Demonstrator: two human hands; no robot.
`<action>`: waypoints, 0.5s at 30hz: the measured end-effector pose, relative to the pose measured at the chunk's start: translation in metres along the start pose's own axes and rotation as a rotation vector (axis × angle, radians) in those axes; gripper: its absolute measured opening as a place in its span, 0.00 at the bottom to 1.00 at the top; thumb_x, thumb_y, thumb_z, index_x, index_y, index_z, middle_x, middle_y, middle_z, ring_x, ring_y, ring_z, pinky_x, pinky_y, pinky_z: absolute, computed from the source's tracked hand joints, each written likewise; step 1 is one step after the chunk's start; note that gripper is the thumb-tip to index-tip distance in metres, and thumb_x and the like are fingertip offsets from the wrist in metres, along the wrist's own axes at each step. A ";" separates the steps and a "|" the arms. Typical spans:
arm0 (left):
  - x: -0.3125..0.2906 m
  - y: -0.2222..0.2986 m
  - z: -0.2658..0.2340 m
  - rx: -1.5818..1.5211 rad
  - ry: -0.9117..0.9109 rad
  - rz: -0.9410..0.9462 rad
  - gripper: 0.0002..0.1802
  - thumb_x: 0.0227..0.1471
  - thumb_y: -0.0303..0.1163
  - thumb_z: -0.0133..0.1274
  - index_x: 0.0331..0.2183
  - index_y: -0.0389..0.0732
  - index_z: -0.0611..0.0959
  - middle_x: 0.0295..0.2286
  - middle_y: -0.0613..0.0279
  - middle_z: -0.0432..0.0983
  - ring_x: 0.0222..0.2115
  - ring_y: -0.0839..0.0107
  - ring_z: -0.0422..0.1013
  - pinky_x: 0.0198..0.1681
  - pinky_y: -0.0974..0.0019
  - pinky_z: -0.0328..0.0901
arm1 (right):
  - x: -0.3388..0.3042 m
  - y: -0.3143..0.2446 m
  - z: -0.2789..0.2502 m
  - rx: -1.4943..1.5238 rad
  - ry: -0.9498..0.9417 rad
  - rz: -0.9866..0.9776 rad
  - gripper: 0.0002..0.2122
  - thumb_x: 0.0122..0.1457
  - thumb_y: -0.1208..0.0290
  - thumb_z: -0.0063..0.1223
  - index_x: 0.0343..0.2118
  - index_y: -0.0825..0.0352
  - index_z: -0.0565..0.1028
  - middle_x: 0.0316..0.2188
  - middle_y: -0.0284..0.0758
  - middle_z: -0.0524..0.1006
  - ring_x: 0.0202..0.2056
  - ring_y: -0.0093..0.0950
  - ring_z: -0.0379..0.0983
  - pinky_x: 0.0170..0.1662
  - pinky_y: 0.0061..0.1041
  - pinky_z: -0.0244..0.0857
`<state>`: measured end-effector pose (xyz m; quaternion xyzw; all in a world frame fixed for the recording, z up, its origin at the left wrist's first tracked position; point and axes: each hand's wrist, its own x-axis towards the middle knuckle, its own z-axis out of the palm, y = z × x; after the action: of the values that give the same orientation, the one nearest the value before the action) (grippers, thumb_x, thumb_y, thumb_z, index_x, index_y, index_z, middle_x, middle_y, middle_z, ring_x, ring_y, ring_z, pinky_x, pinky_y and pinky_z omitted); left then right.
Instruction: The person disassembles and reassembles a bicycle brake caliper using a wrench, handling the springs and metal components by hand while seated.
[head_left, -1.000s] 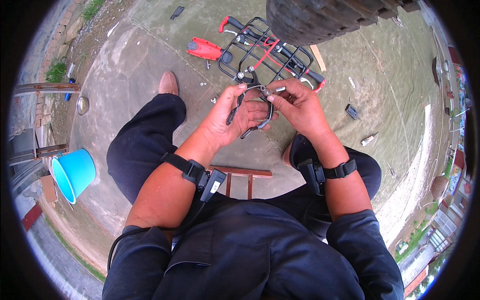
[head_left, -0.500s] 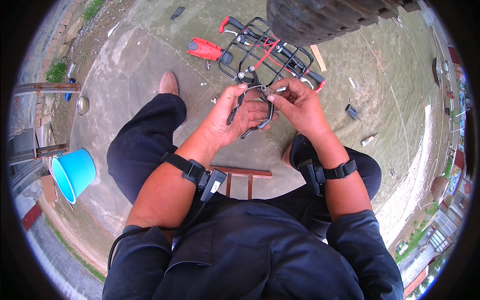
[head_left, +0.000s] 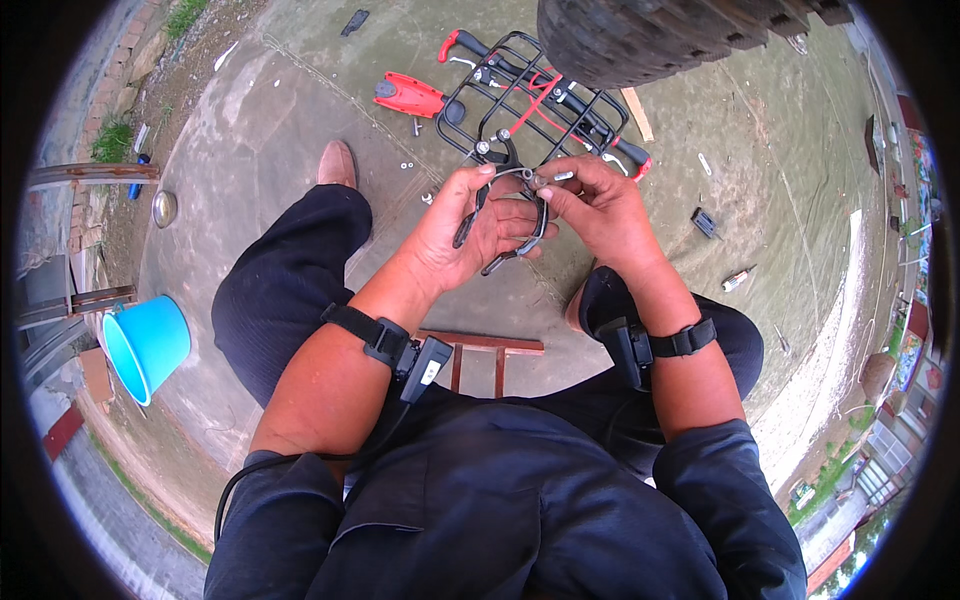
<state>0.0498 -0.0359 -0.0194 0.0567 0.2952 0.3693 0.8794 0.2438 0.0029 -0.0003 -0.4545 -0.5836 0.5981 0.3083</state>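
A black bicycle brake caliper (head_left: 543, 228) with curved arms rests across the fingers of my left hand (head_left: 452, 240). The left thumb presses on it from above, and the other fingers lie beneath. From the other side my right hand (head_left: 612, 215) pinches at the caliper's pivot, thumb against forefinger. A short silver bolt-like piece (head_left: 564, 177) sticks out between those fingers. Its inner end is hidden by the fingertips. Both hands are close together in front of my knees, above the concrete ground.
Beyond my hands lies a black wire rack (head_left: 515, 42) with red straps, over a handlebar (head_left: 630, 152). A knobbly tyre (head_left: 640, 45) hangs close at the top. A red plastic part (head_left: 405, 92) and a black block (head_left: 704, 222) lie about. A blue bucket (head_left: 168, 340) stands left.
Hardly anything differs. My right fingers have shifted very slightly at the caliper's pivot, while the left hand keeps its hold.
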 end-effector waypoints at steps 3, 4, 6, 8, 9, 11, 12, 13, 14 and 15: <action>0.000 0.000 0.000 -0.001 -0.002 0.003 0.38 0.53 0.58 0.39 0.52 0.34 0.71 0.44 0.44 0.75 0.47 0.50 0.71 0.48 0.52 0.66 | 0.000 0.000 -0.001 0.000 -0.014 0.005 0.08 0.55 0.82 0.57 0.39 0.69 0.77 0.33 0.30 0.71 0.32 0.17 0.74 0.34 0.17 0.69; 0.000 0.000 0.000 0.000 -0.001 0.003 0.38 0.53 0.58 0.39 0.52 0.34 0.71 0.44 0.44 0.75 0.48 0.50 0.71 0.48 0.53 0.66 | 0.000 0.001 -0.001 -0.001 -0.011 -0.001 0.08 0.55 0.81 0.57 0.39 0.69 0.77 0.33 0.30 0.71 0.32 0.17 0.74 0.34 0.17 0.68; 0.000 0.000 0.000 0.005 0.002 0.002 0.38 0.53 0.57 0.39 0.51 0.34 0.71 0.44 0.44 0.75 0.48 0.50 0.71 0.48 0.53 0.66 | 0.001 0.003 -0.001 -0.001 -0.003 -0.011 0.08 0.55 0.81 0.57 0.38 0.68 0.77 0.32 0.29 0.71 0.31 0.17 0.73 0.34 0.17 0.68; 0.000 0.000 0.001 0.012 0.005 0.002 0.37 0.52 0.57 0.40 0.51 0.35 0.71 0.44 0.44 0.74 0.48 0.50 0.71 0.49 0.53 0.66 | 0.001 0.007 -0.001 0.009 -0.002 -0.006 0.08 0.55 0.81 0.57 0.38 0.68 0.77 0.32 0.29 0.71 0.31 0.17 0.73 0.33 0.17 0.68; 0.000 0.000 0.001 0.013 0.012 -0.001 0.37 0.52 0.57 0.40 0.51 0.35 0.71 0.44 0.44 0.74 0.48 0.50 0.71 0.48 0.53 0.66 | 0.001 0.008 -0.001 0.015 -0.002 -0.004 0.08 0.55 0.81 0.57 0.38 0.68 0.77 0.32 0.29 0.71 0.31 0.17 0.73 0.33 0.17 0.68; 0.000 0.000 0.002 0.016 0.025 -0.007 0.37 0.52 0.57 0.40 0.51 0.35 0.71 0.44 0.44 0.75 0.48 0.50 0.71 0.48 0.53 0.66 | 0.001 0.009 0.000 0.029 0.001 -0.002 0.08 0.55 0.81 0.58 0.38 0.68 0.77 0.32 0.29 0.71 0.31 0.17 0.73 0.33 0.17 0.68; 0.000 0.000 0.002 0.016 0.023 -0.006 0.37 0.52 0.57 0.40 0.51 0.35 0.71 0.44 0.44 0.75 0.48 0.50 0.71 0.48 0.53 0.66 | 0.001 0.009 0.000 0.036 0.002 -0.001 0.08 0.55 0.81 0.58 0.38 0.68 0.78 0.32 0.29 0.71 0.31 0.17 0.73 0.33 0.17 0.68; 0.000 0.000 0.002 0.016 0.023 -0.004 0.37 0.52 0.57 0.40 0.51 0.35 0.71 0.44 0.44 0.75 0.48 0.51 0.71 0.48 0.53 0.66 | 0.001 0.009 0.000 0.035 0.000 0.002 0.08 0.55 0.81 0.58 0.38 0.68 0.77 0.32 0.29 0.71 0.31 0.17 0.73 0.33 0.17 0.68; 0.000 0.000 0.002 0.016 0.022 -0.003 0.37 0.52 0.57 0.40 0.51 0.35 0.71 0.44 0.44 0.75 0.47 0.51 0.71 0.48 0.53 0.66 | 0.001 0.009 0.000 0.035 -0.002 0.006 0.08 0.55 0.81 0.58 0.38 0.68 0.77 0.32 0.29 0.71 0.31 0.17 0.73 0.33 0.17 0.68; -0.001 0.000 0.002 0.015 0.024 -0.003 0.37 0.52 0.57 0.40 0.51 0.35 0.71 0.43 0.44 0.75 0.47 0.51 0.71 0.48 0.53 0.66 | 0.001 0.008 0.000 0.034 -0.005 0.009 0.08 0.55 0.81 0.57 0.38 0.68 0.77 0.32 0.29 0.71 0.30 0.17 0.73 0.33 0.17 0.68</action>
<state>0.0506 -0.0362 -0.0177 0.0586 0.3087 0.3664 0.8758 0.2447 0.0029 -0.0086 -0.4504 -0.5720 0.6104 0.3120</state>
